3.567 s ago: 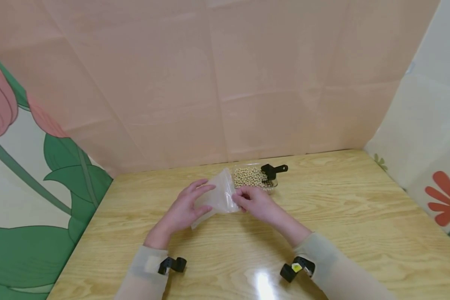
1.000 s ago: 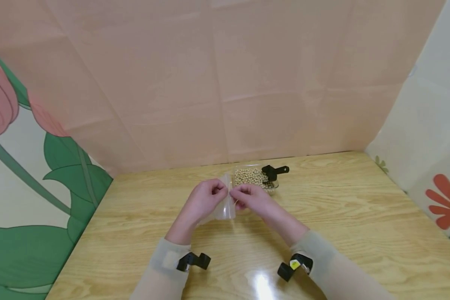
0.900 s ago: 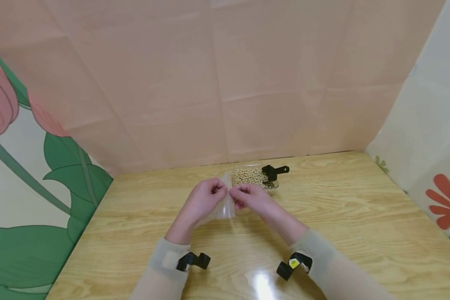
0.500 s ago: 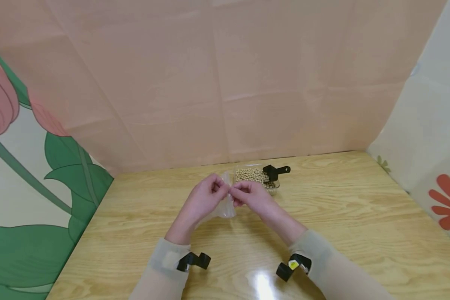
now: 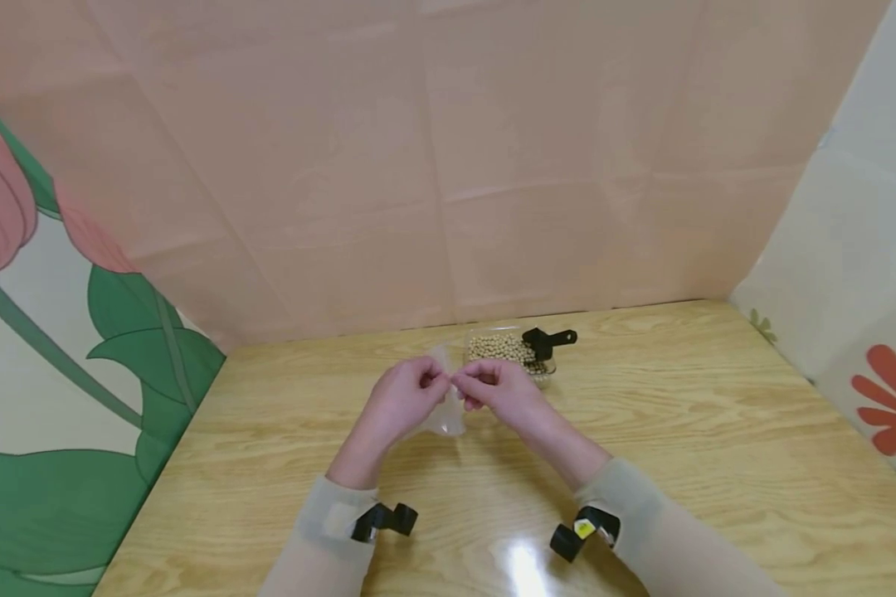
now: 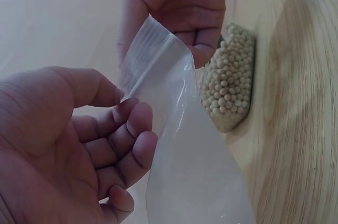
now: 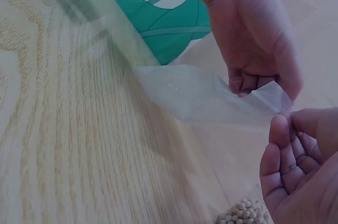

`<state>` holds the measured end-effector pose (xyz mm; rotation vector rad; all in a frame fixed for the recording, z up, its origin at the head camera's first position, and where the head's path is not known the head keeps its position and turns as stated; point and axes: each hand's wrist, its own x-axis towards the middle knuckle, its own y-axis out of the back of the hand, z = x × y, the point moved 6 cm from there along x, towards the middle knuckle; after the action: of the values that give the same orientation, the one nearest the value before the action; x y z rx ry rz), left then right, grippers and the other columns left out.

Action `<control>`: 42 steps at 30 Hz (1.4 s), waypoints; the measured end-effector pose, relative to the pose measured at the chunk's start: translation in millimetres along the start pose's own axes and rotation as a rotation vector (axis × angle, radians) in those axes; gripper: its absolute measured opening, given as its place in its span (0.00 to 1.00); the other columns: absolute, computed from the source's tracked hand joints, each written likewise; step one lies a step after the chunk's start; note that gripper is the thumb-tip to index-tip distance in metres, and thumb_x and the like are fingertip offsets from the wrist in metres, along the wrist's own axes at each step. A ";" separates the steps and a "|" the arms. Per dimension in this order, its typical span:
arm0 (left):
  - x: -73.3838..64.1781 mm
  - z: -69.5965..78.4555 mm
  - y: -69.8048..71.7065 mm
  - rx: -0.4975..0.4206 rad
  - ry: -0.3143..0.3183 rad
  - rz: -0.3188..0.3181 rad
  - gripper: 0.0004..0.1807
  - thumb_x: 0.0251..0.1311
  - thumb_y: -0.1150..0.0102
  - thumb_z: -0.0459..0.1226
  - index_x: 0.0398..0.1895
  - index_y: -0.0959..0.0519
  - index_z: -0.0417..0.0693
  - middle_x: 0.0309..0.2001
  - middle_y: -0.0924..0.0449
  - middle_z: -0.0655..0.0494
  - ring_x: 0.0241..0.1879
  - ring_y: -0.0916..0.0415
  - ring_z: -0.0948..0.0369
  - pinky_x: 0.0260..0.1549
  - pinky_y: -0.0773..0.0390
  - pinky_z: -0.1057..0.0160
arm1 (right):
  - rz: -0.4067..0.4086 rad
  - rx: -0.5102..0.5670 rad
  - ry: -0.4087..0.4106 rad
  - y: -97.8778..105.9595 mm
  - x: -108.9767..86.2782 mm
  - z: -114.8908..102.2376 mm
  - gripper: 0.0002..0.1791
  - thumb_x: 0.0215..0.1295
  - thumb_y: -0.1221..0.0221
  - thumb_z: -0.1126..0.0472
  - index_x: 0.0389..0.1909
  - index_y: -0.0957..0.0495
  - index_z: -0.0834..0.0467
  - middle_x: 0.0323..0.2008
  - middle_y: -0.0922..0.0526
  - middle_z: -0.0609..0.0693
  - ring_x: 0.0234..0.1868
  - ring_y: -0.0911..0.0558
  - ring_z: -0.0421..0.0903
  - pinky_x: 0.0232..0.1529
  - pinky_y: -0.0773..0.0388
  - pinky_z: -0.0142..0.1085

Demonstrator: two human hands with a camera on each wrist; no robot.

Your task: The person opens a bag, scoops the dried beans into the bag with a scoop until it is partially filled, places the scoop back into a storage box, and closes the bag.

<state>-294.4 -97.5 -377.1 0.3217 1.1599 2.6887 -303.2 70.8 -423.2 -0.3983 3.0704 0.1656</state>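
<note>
Left hand [image 5: 403, 398] and right hand [image 5: 509, 394], close together, pinch bag [image 6: 195, 166] at mouth edge. Tub [image 5: 543, 381] just beyond; table [image 5: 679, 431] extends both sides.

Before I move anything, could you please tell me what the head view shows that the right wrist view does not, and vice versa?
Only the head view: the black scoop resting in the beans, and the red flower painted on the right-hand wall.

Only the right wrist view: the palm sides of the left hand and right hand.

Both: the clear bag pinched by both hands, the beans, the wooden tabletop and green painted leaves.
</note>
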 end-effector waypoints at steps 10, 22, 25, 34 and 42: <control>-0.9 2.8 -3.9 0.021 -0.080 -0.050 0.11 0.82 0.41 0.39 0.36 0.18 0.52 0.28 0.22 0.59 0.23 0.33 0.62 0.25 0.32 0.61 | -0.034 -0.006 -0.010 0.9 -0.5 -0.6 0.11 0.80 0.34 0.60 0.51 0.14 0.65 0.40 0.11 0.56 0.38 0.12 0.47 0.60 0.17 0.62; -2.3 6.8 -4.5 -0.026 -0.097 -0.074 0.11 0.84 0.43 0.40 0.37 0.20 0.51 0.30 0.22 0.58 0.25 0.33 0.62 0.26 0.31 0.61 | -0.008 -0.032 -0.002 4.5 -1.0 -1.3 0.10 0.79 0.34 0.61 0.51 0.13 0.65 0.40 0.09 0.55 0.39 0.11 0.47 0.59 0.16 0.59; -2.8 8.0 -3.9 -0.056 -0.102 -0.073 0.11 0.84 0.43 0.39 0.37 0.20 0.51 0.32 0.21 0.58 0.26 0.32 0.62 0.26 0.31 0.62 | 0.003 -0.040 0.004 5.8 -1.5 -1.7 0.10 0.79 0.34 0.61 0.51 0.13 0.64 0.40 0.09 0.54 0.39 0.11 0.47 0.57 0.15 0.56; -2.0 7.7 -1.7 -0.167 -0.124 -0.078 0.10 0.84 0.45 0.36 0.38 0.20 0.48 0.34 0.22 0.56 0.29 0.30 0.61 0.29 0.28 0.62 | 0.015 -0.022 0.011 5.6 -1.0 -3.5 0.11 0.79 0.35 0.61 0.52 0.14 0.65 0.42 0.09 0.54 0.40 0.13 0.47 0.51 0.15 0.43; -1.4 5.6 0.3 -0.168 -0.095 -0.086 0.11 0.84 0.45 0.36 0.37 0.20 0.49 0.29 0.26 0.56 0.25 0.35 0.61 0.26 0.33 0.62 | 0.020 -0.011 0.008 5.9 -0.7 -4.2 0.10 0.79 0.34 0.61 0.50 0.14 0.65 0.40 0.09 0.53 0.38 0.13 0.46 0.50 0.15 0.41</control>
<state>-291.6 -94.2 -373.4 0.3601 0.8939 2.6423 -304.2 76.2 -418.4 -0.3699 3.0832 0.1824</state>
